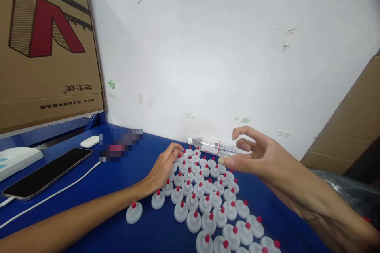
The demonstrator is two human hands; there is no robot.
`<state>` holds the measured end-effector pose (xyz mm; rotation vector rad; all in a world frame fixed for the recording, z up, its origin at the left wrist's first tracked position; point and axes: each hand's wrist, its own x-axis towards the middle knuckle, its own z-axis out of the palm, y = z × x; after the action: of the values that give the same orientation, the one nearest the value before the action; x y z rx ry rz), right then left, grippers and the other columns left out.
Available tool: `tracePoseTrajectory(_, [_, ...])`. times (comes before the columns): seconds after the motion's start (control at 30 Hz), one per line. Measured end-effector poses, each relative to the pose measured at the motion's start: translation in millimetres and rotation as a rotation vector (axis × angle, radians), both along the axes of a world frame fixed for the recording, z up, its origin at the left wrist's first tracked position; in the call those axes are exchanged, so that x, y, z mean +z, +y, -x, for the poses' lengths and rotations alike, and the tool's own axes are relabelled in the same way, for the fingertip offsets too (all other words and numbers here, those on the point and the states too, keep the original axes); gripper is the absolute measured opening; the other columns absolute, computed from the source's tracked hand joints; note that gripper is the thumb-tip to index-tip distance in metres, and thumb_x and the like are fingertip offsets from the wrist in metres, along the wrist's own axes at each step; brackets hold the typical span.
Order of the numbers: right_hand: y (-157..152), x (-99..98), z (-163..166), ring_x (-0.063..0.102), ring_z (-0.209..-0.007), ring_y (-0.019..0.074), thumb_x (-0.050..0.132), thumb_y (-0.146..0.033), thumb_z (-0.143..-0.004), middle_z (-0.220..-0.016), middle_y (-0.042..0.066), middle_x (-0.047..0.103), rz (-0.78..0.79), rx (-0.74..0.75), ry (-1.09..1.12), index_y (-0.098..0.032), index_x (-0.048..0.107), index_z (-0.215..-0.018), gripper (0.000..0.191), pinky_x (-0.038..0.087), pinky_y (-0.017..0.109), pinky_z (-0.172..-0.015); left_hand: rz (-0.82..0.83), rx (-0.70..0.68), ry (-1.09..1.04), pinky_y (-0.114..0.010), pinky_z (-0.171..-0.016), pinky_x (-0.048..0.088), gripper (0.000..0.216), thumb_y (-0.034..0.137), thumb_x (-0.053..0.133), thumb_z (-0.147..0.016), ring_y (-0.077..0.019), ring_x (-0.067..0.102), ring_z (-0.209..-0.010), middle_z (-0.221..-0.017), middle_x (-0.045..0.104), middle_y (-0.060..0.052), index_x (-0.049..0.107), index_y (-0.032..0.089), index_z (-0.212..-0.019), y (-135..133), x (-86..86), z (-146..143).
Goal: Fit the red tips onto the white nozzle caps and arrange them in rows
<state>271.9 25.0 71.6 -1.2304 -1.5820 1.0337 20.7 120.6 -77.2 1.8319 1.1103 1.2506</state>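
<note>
Many small white round caps with red tips (205,203) stand close together on a blue table (118,233). My left hand (166,162) lies at the far left side of the group, fingers bent and pressed together over the caps there. What its fingertips grip, if anything, is hidden. Raised above the right side of the group is my right hand (258,154), thumb and curled fingers apart with nothing between them. Behind the caps a clear plastic bottle (210,146) with a white lid lies on its side, partly covered by my right hand.
A white wall (208,55) closes off the back. On the left are a phone (47,172), a white cable (68,187), a small white case (89,141) and a pixelated item (118,148). Cardboard boxes stand left (59,71) and right (350,114), with clear plastic (341,185) below the right one.
</note>
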Motion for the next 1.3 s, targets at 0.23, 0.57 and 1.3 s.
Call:
tracePoseTrajectory(0.23, [-1.2,2.4,2.4,0.064,-0.086,0.0177,0.094,-0.040,-0.061,-0.098,-0.001,0.056,-0.007,0.038,0.121,-0.026,0.057,-0.087,0.047,0.048,0.024,-0.076,-0.007,0.000,-0.007,-0.039,-0.097,0.044,0.029,0.037,0.033,-0.104,-0.0248,0.063,-0.108,-0.108,0.072,-0.003,0.058,0.025,-0.111,-0.8,-0.5,0.0])
tracePoseTrajectory(0.57, [5.2,-5.2,7.2,0.065,-0.078,0.0185,0.087,-0.044,-0.069,-0.076,-0.004,0.059,0.002,0.091,0.043,-0.025,0.051,-0.088,0.045,0.044,0.026,-0.069,-0.244,0.039,0.109,-0.032,-0.080,0.042,0.028,0.036,0.047,-0.102,-0.0206,0.059,-0.090,-0.101,0.070,-0.003,0.069,0.021,-0.098,-18.5,40.8,-0.5])
tracePoseTrajectory(1.3, [12.5,-50.9,38.2,0.060,-0.076,0.0184,0.075,-0.033,-0.077,-0.078,-0.002,0.058,-0.139,0.018,-0.270,-0.026,0.059,-0.084,0.019,0.047,0.030,-0.068,-0.217,-0.424,0.048,-0.028,-0.078,0.036,0.034,0.033,0.046,-0.105,-0.0126,0.044,-0.070,-0.071,0.051,0.004,0.054,0.018,-0.075,-60.2,53.3,-12.7])
